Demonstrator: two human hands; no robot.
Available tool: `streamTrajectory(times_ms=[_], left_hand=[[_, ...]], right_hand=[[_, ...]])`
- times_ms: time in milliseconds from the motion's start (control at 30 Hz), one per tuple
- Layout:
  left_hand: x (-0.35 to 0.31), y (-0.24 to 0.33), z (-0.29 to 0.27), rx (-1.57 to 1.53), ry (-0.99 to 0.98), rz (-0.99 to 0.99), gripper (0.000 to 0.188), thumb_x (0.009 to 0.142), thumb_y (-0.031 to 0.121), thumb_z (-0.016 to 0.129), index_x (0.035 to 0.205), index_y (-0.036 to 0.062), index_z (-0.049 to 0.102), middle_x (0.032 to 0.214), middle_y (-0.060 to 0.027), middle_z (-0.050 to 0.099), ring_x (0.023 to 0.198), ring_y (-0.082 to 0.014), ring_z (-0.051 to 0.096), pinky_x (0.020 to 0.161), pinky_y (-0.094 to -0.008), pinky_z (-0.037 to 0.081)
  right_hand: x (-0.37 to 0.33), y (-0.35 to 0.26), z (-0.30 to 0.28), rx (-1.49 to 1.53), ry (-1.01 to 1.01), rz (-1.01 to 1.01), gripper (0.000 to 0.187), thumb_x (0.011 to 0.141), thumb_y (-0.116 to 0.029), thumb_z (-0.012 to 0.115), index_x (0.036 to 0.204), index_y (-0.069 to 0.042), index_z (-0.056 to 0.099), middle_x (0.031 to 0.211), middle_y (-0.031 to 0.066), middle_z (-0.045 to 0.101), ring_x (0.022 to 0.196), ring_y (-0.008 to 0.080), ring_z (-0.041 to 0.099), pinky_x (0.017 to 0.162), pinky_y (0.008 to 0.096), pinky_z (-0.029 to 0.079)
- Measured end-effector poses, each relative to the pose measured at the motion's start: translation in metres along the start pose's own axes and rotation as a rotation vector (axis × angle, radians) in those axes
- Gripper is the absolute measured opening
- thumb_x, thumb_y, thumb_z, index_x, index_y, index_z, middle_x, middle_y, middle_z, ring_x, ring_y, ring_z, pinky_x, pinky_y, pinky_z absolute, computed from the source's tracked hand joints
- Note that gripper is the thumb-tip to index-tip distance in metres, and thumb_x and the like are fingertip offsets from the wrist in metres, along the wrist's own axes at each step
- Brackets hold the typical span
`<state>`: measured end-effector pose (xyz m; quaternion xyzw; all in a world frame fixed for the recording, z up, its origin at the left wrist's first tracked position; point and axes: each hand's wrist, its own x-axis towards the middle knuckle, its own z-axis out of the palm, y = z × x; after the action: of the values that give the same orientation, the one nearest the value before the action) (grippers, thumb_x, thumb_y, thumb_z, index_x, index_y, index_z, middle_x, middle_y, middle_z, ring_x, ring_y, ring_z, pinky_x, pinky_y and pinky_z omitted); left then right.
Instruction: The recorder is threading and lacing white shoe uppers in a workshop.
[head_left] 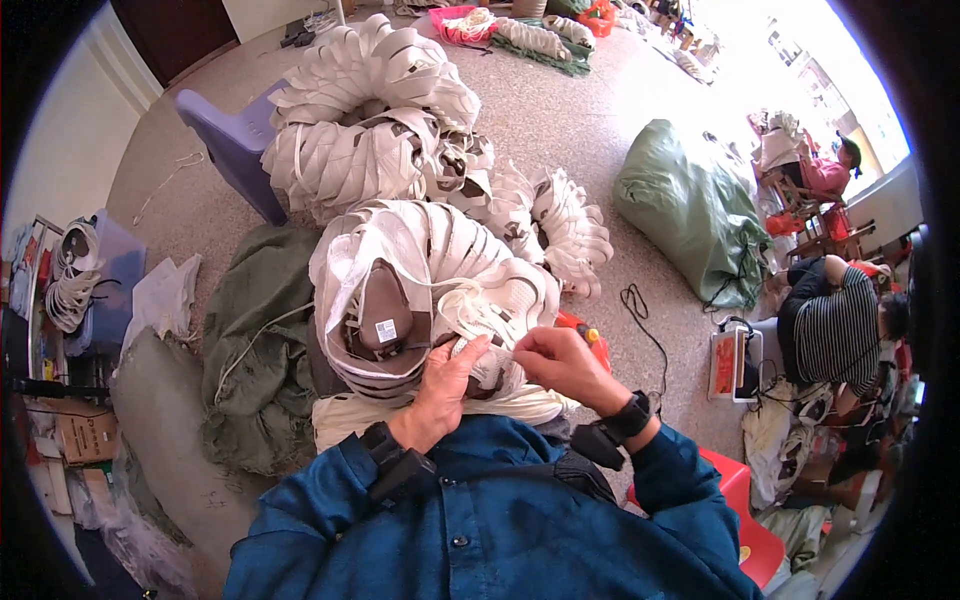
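Left hand (443, 388) at uppers (462, 243), chair (228, 142) beyond

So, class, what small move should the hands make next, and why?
Perhaps a gentle outward pull by the right hand: it looks pinched beside the pale shoe upper, which the left hand holds. Whether the pinch grips anything is unclear.

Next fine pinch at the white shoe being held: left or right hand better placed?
Right, probably. The right hand has thumb and forefinger drawn together beside the white shoe; the left hand looks occupied gripping it. Whether the right pinches a lace is too small to tell.
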<state>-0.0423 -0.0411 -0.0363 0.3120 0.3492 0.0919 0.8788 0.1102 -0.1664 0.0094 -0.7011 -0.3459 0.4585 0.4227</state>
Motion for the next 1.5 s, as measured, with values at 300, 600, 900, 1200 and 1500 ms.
streamTrajectory(times_ms=[300,600,900,1200,1500], left_hand=[[-0.001,-0.002,0.002,-0.095,0.035,0.048,0.025,0.093,0.018,0.068,0.115,0.0062,0.064,0.105,-0.0038,0.071,0.091,-0.015,0.069,0.079,-0.0337,0.057],[0.0,-0.002,0.002,-0.094,0.019,0.028,0.026,0.094,0.02,0.068,0.117,0.0092,0.064,0.108,-0.0027,0.07,0.095,-0.0149,0.068,0.081,-0.0359,0.057],[-0.002,0.004,-0.005,-0.011,-0.037,-0.036,0.029,0.09,0.014,0.067,0.116,0.0029,0.065,0.109,-0.0053,0.07,0.096,-0.0152,0.067,0.082,-0.0317,0.055],[0.008,0.003,0.004,0.048,0.07,-0.079,0.033,0.091,0.018,0.066,0.12,0.0019,0.064,0.107,-0.0068,0.069,0.095,-0.0194,0.068,0.083,-0.0336,0.055],[0.007,0.003,0.006,0.106,0.109,-0.023,0.031,0.091,0.023,0.068,0.113,0.0012,0.069,0.104,-0.0054,0.071,0.094,-0.0146,0.066,0.082,-0.0303,0.054]], right_hand=[[-0.078,0.048,-0.061,-0.074,0.161,0.28,0.017,0.092,-0.015,0.065,0.087,0.002,0.067,0.07,-0.0025,0.061,0.062,0.0062,0.056,0.056,0.0228,0.044],[-0.077,0.067,-0.079,-0.582,-0.059,0.095,0.016,0.088,-0.018,0.068,0.086,-0.001,0.067,0.066,0.0099,0.063,0.06,0.021,0.061,0.06,0.0358,0.05],[0.013,-0.059,-0.061,0.296,0.213,-0.178,0.017,0.097,-0.016,0.063,0.091,0.0,0.067,0.079,0.0021,0.065,0.068,0.0073,0.06,0.061,0.0218,0.049],[0.036,0.015,-0.003,0.13,0.01,-0.153,0.01,0.096,-0.009,0.061,0.094,0.001,0.062,0.079,0.0009,0.063,0.072,0.0074,0.058,0.067,0.0243,0.05],[0.035,0.004,-0.001,-0.093,0.057,-0.28,0.016,0.093,-0.014,0.064,0.091,0.002,0.061,0.073,0.0037,0.059,0.068,0.0108,0.053,0.062,0.0291,0.045]])
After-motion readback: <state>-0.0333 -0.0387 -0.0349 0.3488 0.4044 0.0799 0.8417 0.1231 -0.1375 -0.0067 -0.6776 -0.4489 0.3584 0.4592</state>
